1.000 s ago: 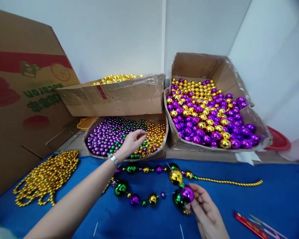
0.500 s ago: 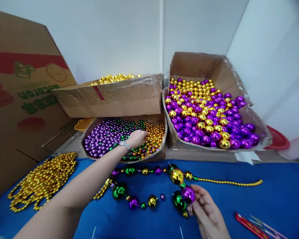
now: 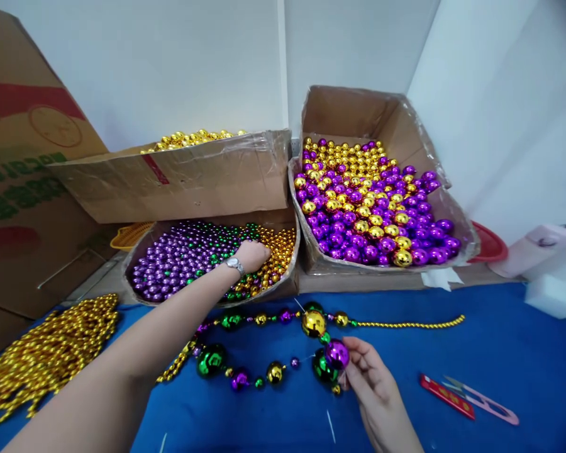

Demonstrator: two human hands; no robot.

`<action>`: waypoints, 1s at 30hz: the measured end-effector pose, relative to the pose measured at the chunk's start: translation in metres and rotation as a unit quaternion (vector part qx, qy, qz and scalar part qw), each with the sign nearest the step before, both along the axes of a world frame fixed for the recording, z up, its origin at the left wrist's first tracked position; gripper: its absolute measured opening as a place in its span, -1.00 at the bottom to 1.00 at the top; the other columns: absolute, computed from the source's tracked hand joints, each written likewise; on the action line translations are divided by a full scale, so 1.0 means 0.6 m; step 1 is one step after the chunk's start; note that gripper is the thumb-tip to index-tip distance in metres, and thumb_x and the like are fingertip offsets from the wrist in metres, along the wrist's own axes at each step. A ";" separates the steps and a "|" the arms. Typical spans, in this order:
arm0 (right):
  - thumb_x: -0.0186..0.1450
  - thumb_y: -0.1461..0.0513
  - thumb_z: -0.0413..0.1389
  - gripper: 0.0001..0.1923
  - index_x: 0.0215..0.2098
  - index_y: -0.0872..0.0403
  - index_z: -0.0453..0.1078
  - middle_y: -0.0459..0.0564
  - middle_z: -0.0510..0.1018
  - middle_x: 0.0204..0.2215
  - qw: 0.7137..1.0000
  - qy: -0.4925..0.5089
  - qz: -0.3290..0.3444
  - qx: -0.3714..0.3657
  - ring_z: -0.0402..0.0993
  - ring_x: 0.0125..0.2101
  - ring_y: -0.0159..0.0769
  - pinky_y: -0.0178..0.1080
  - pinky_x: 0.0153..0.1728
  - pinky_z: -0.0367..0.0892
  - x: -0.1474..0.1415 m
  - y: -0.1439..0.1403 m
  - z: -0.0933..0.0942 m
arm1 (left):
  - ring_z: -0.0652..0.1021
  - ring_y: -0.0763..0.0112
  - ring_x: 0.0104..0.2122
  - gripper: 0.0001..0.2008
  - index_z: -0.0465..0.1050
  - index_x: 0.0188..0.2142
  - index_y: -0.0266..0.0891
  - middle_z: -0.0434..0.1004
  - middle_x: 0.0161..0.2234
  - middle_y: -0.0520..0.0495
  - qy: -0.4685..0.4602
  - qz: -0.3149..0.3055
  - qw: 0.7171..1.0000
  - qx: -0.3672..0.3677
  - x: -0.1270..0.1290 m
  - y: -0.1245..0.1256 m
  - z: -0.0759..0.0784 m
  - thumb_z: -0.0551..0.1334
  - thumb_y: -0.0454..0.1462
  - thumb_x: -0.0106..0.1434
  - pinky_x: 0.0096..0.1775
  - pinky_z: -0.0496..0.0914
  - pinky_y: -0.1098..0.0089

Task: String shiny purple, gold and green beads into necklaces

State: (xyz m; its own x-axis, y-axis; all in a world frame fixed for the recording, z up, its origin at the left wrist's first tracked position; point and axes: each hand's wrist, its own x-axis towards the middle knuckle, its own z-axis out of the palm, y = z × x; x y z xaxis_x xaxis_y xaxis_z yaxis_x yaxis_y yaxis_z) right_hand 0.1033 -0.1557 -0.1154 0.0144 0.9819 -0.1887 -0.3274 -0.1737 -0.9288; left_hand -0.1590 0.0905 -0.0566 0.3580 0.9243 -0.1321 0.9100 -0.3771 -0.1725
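Note:
My left hand [image 3: 253, 255], with a wristwatch [image 3: 236, 265] on its wrist, reaches into the low cardboard box of small beads [image 3: 170, 261]. Its fingers are closed over the gold beads [image 3: 280, 255]; whatever is between them is hidden. My right hand [image 3: 375, 384] pinches the edge of a large purple bead [image 3: 336, 354] on a bead necklace. Against that bead sit a large green bead [image 3: 324, 367] and a large gold bead [image 3: 314, 323]. The strand curves left over the blue cloth [image 3: 264, 421], with a small purple bead [image 3: 295, 363] on bare thread.
A tall box of purple and gold balls [image 3: 372, 214] stands at the back right. Gold bead strands [image 3: 51, 358] lie in a heap at left. Scissors [image 3: 488, 402] lie beside a red strip-shaped object [image 3: 448, 396] at right. A large carton [image 3: 23, 207] rises on the left.
The view has swung right, so everything sits further left in the picture. My left hand stays in the small-bead box with fingers closed. The right keeps its pinch on the purple bead.

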 end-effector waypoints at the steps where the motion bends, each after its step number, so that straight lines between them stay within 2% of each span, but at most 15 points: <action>1: 0.25 0.05 0.15 -0.65 -0.04 -0.01 0.32 -0.05 0.43 -0.30 1.000 -0.003 0.004 0.004 0.36 -0.38 -0.36 -0.34 -0.38 0.29 0.002 0.000 -0.001 | 0.47 0.24 -0.14 -0.79 0.41 -0.20 -0.33 0.47 -0.21 -0.12 0.000 0.005 1.000 -0.001 0.001 -0.001 0.000 0.15 -0.21 0.29 -0.09 0.34 0.09; 6: 0.30 0.09 0.11 -0.70 -0.03 -0.02 0.31 -0.06 0.43 -0.29 1.000 -0.002 0.011 0.023 0.35 -0.39 -0.39 -0.35 -0.37 0.28 0.007 -0.001 -0.002 | 0.49 0.23 -0.18 -0.79 0.43 -0.19 -0.32 0.49 -0.23 -0.13 -0.045 0.034 0.998 -0.014 0.001 0.000 0.002 0.17 -0.22 0.26 -0.12 0.36 0.10; 10: 0.30 0.09 0.11 -0.70 -0.04 -0.02 0.31 -0.07 0.43 -0.31 1.000 0.000 0.010 0.026 0.35 -0.40 -0.39 -0.35 -0.38 0.28 0.008 -0.003 -0.001 | 0.48 0.09 -0.14 -0.86 0.49 -0.30 -0.28 0.54 -0.28 -0.19 -0.156 0.060 0.986 -0.007 -0.004 -0.004 0.012 0.26 -0.31 0.11 -0.12 0.34 0.12; 12: 0.29 0.08 0.12 -0.69 -0.03 -0.01 0.32 -0.06 0.44 -0.32 1.000 -0.002 0.007 0.025 0.36 -0.40 -0.38 -0.34 -0.38 0.29 0.009 -0.004 -0.003 | 0.48 0.03 -0.12 -0.86 0.50 -0.33 -0.25 0.55 -0.31 -0.20 -0.238 0.072 0.969 0.001 -0.006 -0.016 0.022 0.27 -0.33 0.05 -0.12 0.34 0.16; 15: 0.28 0.07 0.13 -0.66 -0.02 -0.01 0.31 -0.04 0.44 -0.30 1.000 -0.007 0.001 0.025 0.37 -0.38 -0.36 -0.34 -0.37 0.30 0.009 -0.005 -0.006 | 0.53 0.11 -0.18 -0.76 0.48 -0.19 -0.29 0.55 -0.25 -0.20 -0.384 0.079 0.920 -0.006 -0.001 -0.056 0.036 0.18 -0.24 0.17 -0.17 0.40 0.23; 18: 0.28 0.06 0.11 -0.65 0.00 -0.03 0.29 -0.05 0.43 -0.29 0.999 -0.016 0.006 0.029 0.38 -0.35 -0.36 -0.35 -0.36 0.31 0.005 -0.002 -0.006 | 0.56 0.25 -0.22 -0.66 0.34 -0.02 -0.32 0.53 -0.16 -0.24 -0.513 0.073 0.855 -0.037 0.016 -0.115 0.042 0.03 -0.18 0.30 -0.21 0.46 0.29; 19: 0.28 0.05 0.11 -0.64 0.00 -0.03 0.29 -0.06 0.43 -0.29 0.999 -0.022 0.007 0.029 0.38 -0.35 -0.36 -0.35 -0.35 0.31 0.003 -0.001 -0.004 | 0.57 0.28 -0.22 -0.67 0.33 -0.02 -0.32 0.52 -0.15 -0.25 -0.569 0.076 0.816 -0.062 0.023 -0.135 0.043 0.04 -0.19 0.31 -0.20 0.47 0.30; 20: 0.28 0.04 0.11 -0.63 0.00 -0.02 0.29 -0.06 0.44 -0.30 0.999 -0.028 0.005 0.028 0.38 -0.35 -0.35 -0.35 -0.35 0.31 0.001 0.000 -0.001 | 0.57 0.30 -0.21 -0.70 0.34 -0.05 -0.32 0.52 -0.16 -0.24 -0.637 0.086 0.759 -0.102 0.031 -0.154 0.043 0.08 -0.20 0.30 -0.18 0.47 0.30; 23: 0.25 0.02 0.13 -0.60 0.00 -0.02 0.29 -0.05 0.45 -0.31 0.999 -0.043 -0.003 0.020 0.39 -0.34 -0.34 -0.35 -0.32 0.33 -0.002 0.002 0.005 | 0.58 0.34 -0.25 -0.82 0.39 -0.19 -0.29 0.54 -0.25 -0.15 -0.809 0.140 0.518 -0.238 0.055 -0.198 0.047 0.25 -0.29 0.20 -0.14 0.46 0.32; 24: 0.24 0.02 0.14 -0.59 0.00 -0.01 0.29 -0.05 0.45 -0.30 0.999 -0.046 -0.005 0.018 0.39 -0.34 -0.34 -0.34 -0.31 0.33 -0.002 0.002 0.006 | 0.58 0.35 -0.27 -0.83 0.40 -0.22 -0.29 0.54 -0.27 -0.12 -0.833 0.155 0.459 -0.267 0.061 -0.208 0.048 0.28 -0.32 0.17 -0.14 0.47 0.33; 25: 0.24 0.02 0.14 -0.58 0.00 -0.01 0.29 -0.05 0.45 -0.30 0.999 -0.048 -0.007 0.017 0.39 -0.33 -0.33 -0.34 -0.31 0.33 -0.001 0.002 0.007 | 0.58 0.37 -0.29 -0.84 0.40 -0.24 -0.29 0.54 -0.29 -0.10 -0.842 0.165 0.431 -0.281 0.067 -0.216 0.050 0.29 -0.34 0.16 -0.16 0.47 0.35; 26: 0.24 0.02 0.14 -0.58 0.00 -0.01 0.29 -0.05 0.45 -0.30 0.999 -0.051 -0.009 0.016 0.40 -0.33 -0.33 -0.34 -0.31 0.34 -0.001 0.002 0.007 | 0.58 0.39 -0.31 -0.85 0.40 -0.25 -0.29 0.54 -0.30 -0.09 -0.844 0.172 0.418 -0.288 0.072 -0.223 0.051 0.29 -0.35 0.16 -0.18 0.48 0.37; 30: 0.26 0.03 0.12 -0.59 0.02 -0.01 0.28 -0.04 0.46 -0.30 0.998 -0.061 -0.017 0.029 0.41 -0.34 -0.34 -0.35 -0.33 0.34 0.004 0.001 0.004 | 0.57 0.41 -0.31 -0.86 0.39 -0.25 -0.27 0.54 -0.33 -0.07 -0.840 0.165 0.421 -0.301 0.081 -0.237 0.050 0.28 -0.35 0.18 -0.19 0.47 0.38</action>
State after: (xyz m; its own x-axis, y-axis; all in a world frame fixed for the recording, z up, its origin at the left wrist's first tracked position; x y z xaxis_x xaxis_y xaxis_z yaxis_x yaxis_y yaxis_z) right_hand 0.1055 -0.1552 -0.1129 0.0666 0.9897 -0.1271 -0.2167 -0.1100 -0.9700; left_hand -0.1101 -0.0517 -0.0264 0.2790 0.9404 -0.1945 -0.4222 0.3021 0.8547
